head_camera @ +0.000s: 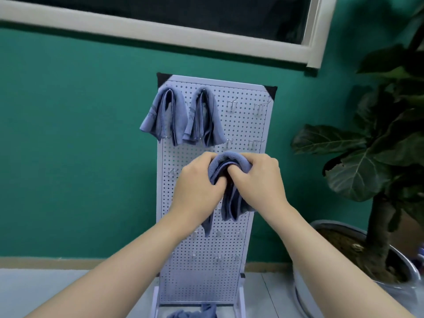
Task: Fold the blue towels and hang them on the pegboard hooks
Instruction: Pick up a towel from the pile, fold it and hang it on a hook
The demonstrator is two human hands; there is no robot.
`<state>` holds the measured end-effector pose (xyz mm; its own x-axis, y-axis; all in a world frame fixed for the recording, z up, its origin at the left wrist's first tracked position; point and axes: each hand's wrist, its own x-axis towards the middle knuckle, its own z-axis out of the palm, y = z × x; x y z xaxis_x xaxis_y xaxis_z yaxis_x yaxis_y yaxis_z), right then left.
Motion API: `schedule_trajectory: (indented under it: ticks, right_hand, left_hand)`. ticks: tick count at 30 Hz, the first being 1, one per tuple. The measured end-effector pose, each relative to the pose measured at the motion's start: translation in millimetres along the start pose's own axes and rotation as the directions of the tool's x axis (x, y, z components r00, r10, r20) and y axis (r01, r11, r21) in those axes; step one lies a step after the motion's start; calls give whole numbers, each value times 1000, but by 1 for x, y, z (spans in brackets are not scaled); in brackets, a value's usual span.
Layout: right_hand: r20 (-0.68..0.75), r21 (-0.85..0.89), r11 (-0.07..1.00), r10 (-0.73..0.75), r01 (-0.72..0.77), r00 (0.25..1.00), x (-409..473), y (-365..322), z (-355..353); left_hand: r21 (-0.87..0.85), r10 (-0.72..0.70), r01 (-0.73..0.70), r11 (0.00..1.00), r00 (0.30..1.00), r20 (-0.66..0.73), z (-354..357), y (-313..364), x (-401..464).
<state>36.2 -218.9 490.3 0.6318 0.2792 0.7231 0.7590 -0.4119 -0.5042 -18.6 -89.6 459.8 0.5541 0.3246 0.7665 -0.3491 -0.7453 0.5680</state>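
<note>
Near edge: more blue cloth [195, 314] waits at the pegboard's [243, 125] foot. Mid-board, left hand [197, 191] and right hand [259, 177] each grip the folded blue towel [231, 198], bunched on top, tails hanging; risk is layers splaying or missing a hook [252, 143]. Far top-left, two hung towels [181, 115] droop unevenly.

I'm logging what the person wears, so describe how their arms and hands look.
Both forearms are bare as far as the frame shows, with no sleeves. The left hand and right hand wear no gloves, and no rings, watch or bracelet are visible.
</note>
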Motion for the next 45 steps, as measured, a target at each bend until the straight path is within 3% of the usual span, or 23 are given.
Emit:
schedule_trajectory:
  ticks: [5,11,17,23,29,36,40,45]
  right_hand:
    - [-71,-147,988,-58,48,996,56,7,-28]
    - [-38,-337,924,-204,179,978,116,22,-48]
    - [-66,-351,909,-263,225,962,176,23,-48]
    - [-92,-269,956,-147,117,985,220,38,-21]
    - [-96,-154,988,-35,20,995,238,75,13]
    - [-64,-186,983,-16,4,998,221,101,42]
    - [-57,-121,992,15,-21,998,208,102,56]
    - [-40,15,988,154,-153,987,192,99,62]
  left_hand:
    - [-3,31,-31,1000,999,-17,4,11,62]
    - [33,38,-37,999,999,-36,5,32,140]
    - [-19,-9,7,1000,993,-117,20,36,202]
    - [-74,-139,126,989,967,-213,47,26,238]
    - [-18,-284,284,959,953,-103,81,-9,255]
    - [154,-96,96,983,995,-6,98,-44,237]
    - [141,-115,102,985,989,90,106,-63,218]
    - [187,-157,129,974,977,145,102,-75,204]
